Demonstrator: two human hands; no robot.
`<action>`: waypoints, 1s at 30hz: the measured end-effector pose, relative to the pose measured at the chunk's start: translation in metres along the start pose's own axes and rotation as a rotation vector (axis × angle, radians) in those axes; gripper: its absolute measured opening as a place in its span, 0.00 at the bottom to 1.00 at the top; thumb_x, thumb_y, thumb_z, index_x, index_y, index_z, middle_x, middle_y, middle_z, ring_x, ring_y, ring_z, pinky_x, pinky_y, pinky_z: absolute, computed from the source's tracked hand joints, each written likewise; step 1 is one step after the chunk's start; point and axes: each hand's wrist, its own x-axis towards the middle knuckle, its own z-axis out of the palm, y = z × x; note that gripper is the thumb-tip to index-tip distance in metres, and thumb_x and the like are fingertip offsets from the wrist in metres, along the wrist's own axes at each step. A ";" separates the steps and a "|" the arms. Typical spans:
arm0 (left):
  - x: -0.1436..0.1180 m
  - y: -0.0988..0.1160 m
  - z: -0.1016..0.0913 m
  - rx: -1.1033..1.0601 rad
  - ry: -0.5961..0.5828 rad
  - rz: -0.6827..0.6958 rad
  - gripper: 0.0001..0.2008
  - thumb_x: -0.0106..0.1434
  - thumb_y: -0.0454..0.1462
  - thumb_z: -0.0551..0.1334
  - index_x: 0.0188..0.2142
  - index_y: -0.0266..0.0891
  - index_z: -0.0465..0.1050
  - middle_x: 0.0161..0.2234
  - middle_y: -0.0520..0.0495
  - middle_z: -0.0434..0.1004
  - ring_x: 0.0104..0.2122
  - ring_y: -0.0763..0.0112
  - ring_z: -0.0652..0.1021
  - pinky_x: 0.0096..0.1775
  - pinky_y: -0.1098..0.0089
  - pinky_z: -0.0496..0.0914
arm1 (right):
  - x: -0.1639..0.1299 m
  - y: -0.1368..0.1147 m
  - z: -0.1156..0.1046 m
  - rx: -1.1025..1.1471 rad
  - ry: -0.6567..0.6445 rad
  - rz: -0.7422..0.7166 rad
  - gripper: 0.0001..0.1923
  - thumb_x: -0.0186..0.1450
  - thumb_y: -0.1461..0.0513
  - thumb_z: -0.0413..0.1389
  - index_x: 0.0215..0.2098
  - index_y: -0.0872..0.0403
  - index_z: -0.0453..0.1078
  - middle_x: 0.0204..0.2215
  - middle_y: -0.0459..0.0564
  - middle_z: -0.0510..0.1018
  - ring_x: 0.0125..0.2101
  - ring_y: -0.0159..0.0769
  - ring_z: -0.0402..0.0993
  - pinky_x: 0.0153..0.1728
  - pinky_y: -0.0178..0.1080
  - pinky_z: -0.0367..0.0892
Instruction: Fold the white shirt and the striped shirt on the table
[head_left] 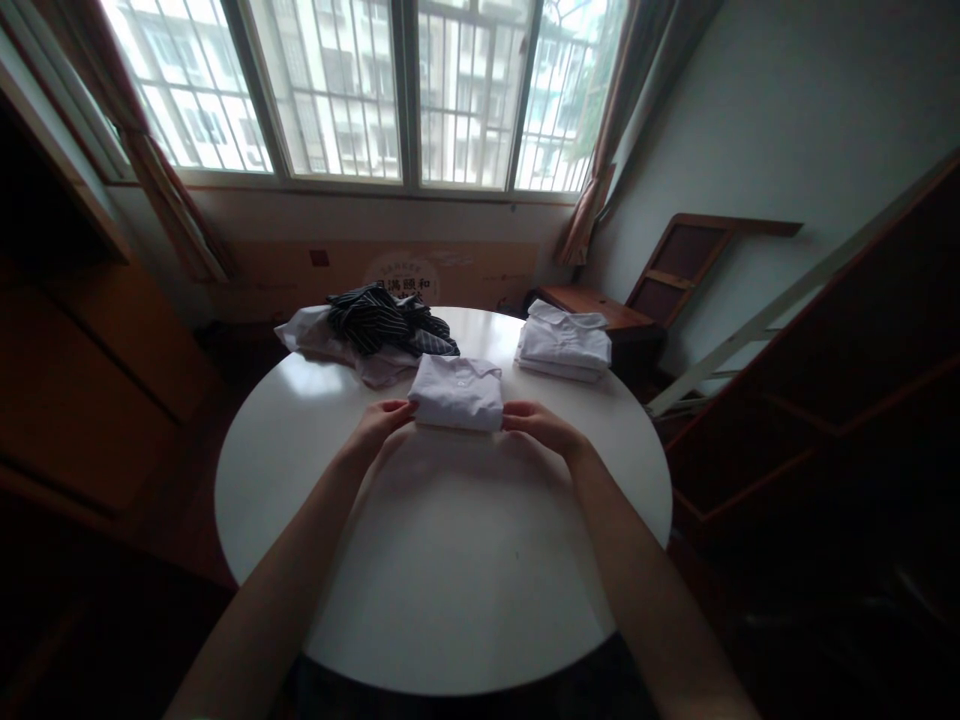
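Round white table [450, 560] under window; I've got left hand [381, 422] & right hand [541, 425] pinching folded white shirt [457, 393] at both sides, mid-table, keeping folds square. Unfolded clothes pile [375, 330] behind, folded stack [562, 345] to the right.

Both bare forearms reach forward from the lower edge of the frame and converge toward the centre, wrists low and nearly straight. The left hand [382, 420] lies palm inward with its fingers curled lightly at the tips, while the right hand [541, 425] mirrors it, knuckles up and fingers extended; the two hands stay well apart, facing each other
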 end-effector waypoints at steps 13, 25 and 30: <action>-0.003 0.002 0.002 0.018 0.033 -0.026 0.21 0.37 0.46 0.70 0.27 0.32 0.74 0.26 0.44 0.77 0.28 0.70 0.74 0.33 0.71 0.66 | 0.001 -0.011 0.011 0.098 -0.059 -0.041 0.12 0.54 0.60 0.56 0.36 0.58 0.72 0.33 0.48 0.75 0.33 0.32 0.68 0.38 0.36 0.60; 0.006 -0.001 0.000 -0.029 0.077 0.056 0.21 0.35 0.44 0.71 0.25 0.31 0.74 0.23 0.47 0.75 0.28 0.71 0.74 0.38 0.68 0.68 | 0.004 -0.013 0.001 -0.439 0.168 -0.077 0.07 0.55 0.60 0.52 0.27 0.57 0.68 0.25 0.47 0.71 0.27 0.32 0.65 0.30 0.35 0.58; 0.003 0.001 0.002 -0.009 0.039 0.059 0.18 0.38 0.43 0.70 0.26 0.31 0.74 0.24 0.48 0.75 0.28 0.72 0.74 0.40 0.68 0.68 | 0.003 -0.021 0.005 -0.609 0.322 -0.076 0.06 0.56 0.63 0.50 0.23 0.56 0.65 0.23 0.47 0.71 0.26 0.32 0.64 0.29 0.35 0.57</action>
